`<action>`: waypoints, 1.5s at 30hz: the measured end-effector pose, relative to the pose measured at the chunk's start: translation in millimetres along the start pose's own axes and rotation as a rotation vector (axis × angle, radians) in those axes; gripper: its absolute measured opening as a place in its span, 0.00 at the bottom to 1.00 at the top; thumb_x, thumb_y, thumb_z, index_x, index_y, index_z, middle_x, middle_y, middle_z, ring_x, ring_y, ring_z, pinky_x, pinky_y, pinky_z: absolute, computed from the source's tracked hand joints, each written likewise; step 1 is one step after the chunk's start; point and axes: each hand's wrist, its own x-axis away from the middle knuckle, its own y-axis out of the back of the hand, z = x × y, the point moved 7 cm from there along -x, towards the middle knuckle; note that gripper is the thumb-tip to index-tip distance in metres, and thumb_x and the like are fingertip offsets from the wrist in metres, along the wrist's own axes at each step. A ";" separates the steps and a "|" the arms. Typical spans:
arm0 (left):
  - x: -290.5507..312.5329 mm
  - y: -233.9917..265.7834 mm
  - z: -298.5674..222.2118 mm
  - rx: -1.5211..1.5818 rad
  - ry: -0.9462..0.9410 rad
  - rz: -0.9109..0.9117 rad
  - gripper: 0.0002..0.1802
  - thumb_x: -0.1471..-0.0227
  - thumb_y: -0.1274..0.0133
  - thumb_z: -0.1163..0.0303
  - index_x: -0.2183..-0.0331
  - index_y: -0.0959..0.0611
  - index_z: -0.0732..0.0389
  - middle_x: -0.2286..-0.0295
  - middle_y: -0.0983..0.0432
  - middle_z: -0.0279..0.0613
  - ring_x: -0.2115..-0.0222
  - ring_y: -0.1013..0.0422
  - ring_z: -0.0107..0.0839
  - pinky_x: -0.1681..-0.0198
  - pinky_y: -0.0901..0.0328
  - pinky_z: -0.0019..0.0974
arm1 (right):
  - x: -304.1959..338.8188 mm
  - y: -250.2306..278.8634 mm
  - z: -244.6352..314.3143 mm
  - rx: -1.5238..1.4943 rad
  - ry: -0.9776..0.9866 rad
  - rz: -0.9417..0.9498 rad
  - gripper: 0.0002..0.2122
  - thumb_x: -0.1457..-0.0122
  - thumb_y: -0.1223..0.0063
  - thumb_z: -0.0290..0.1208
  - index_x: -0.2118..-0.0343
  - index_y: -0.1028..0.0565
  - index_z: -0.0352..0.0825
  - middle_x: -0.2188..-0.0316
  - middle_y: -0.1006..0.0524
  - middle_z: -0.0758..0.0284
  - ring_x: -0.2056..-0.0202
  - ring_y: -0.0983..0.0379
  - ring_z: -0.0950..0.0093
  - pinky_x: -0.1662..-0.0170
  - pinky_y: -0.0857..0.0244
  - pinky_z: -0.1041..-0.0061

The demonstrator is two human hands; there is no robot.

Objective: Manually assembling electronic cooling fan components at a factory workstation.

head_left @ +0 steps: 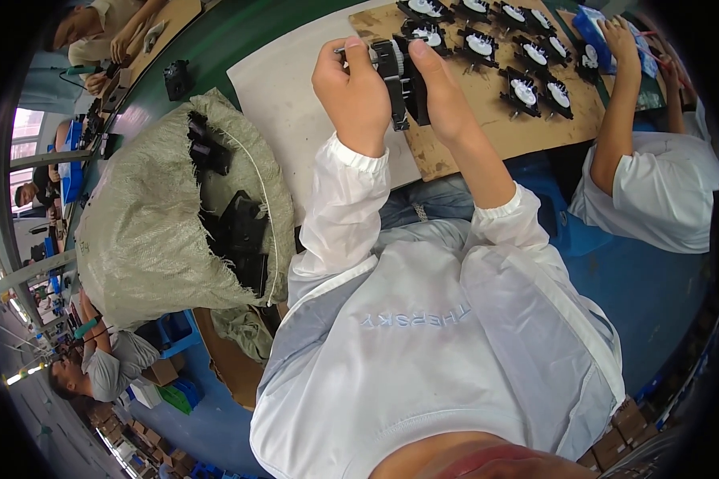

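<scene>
My left hand (351,92) and my right hand (441,88) are raised over the bench, both gripping one black plastic part (399,76) between them. The left hand pinches a small metal piece at the part's upper left. Just beyond, several black parts with white round centres (527,92) lie in rows on a brown cardboard sheet (463,148). A white sheet (284,104) lies on the bench under my left hand.
A woven grey sack (152,223) full of black plastic parts stands at my left. A person in a white shirt (655,184) works at my right, one hand on a blue box (595,28). Other people sit along the green bench (232,40) at far left.
</scene>
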 end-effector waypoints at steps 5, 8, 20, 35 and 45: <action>4.9 -4.0 -3.0 -0.053 -0.009 0.023 0.13 0.43 0.51 0.69 0.66 0.20 0.71 0.75 0.24 0.44 0.75 0.32 0.30 0.66 0.34 0.30 | 0.3 0.7 0.7 0.006 -0.070 0.066 0.20 0.34 0.59 0.47 0.59 0.28 0.32 0.68 0.25 0.68 0.70 0.32 0.83 0.68 0.38 0.85; 5.9 -7.6 -0.9 -0.053 0.003 0.037 0.13 0.43 0.51 0.69 0.65 0.20 0.71 0.74 0.23 0.44 0.74 0.31 0.30 0.65 0.34 0.29 | -0.9 0.1 -3.1 0.021 -0.082 0.064 0.19 0.34 0.60 0.47 0.59 0.28 0.32 0.68 0.25 0.68 0.70 0.32 0.83 0.68 0.38 0.85; 17.8 -14.2 -6.0 -0.174 -0.207 0.348 0.16 0.48 0.44 0.71 0.59 0.21 0.71 0.72 0.23 0.44 0.74 0.30 0.31 0.65 0.33 0.31 | -12.7 3.4 8.8 -0.252 -0.066 -0.105 0.21 0.32 0.62 0.45 0.54 0.26 0.30 0.63 0.23 0.62 0.64 0.27 0.77 0.60 0.34 0.81; 3.5 29.7 8.9 0.270 0.107 0.368 0.15 0.54 0.43 0.76 0.62 0.20 0.74 0.71 0.20 0.48 0.72 0.28 0.31 0.66 0.32 0.28 | -51.1 -2.8 10.3 -0.006 0.030 0.308 0.20 0.33 0.54 0.42 0.52 0.26 0.27 0.57 0.22 0.61 0.59 0.27 0.74 0.52 0.35 0.77; -28.6 96.8 17.3 -0.372 0.045 0.150 0.16 0.49 0.43 0.66 0.64 0.18 0.71 0.72 0.19 0.50 0.74 0.24 0.38 0.69 0.30 0.34 | -118.2 -37.6 -24.6 0.056 -0.148 0.131 0.18 0.37 0.48 0.41 0.58 0.21 0.28 0.64 0.19 0.60 0.65 0.23 0.68 0.57 0.30 0.73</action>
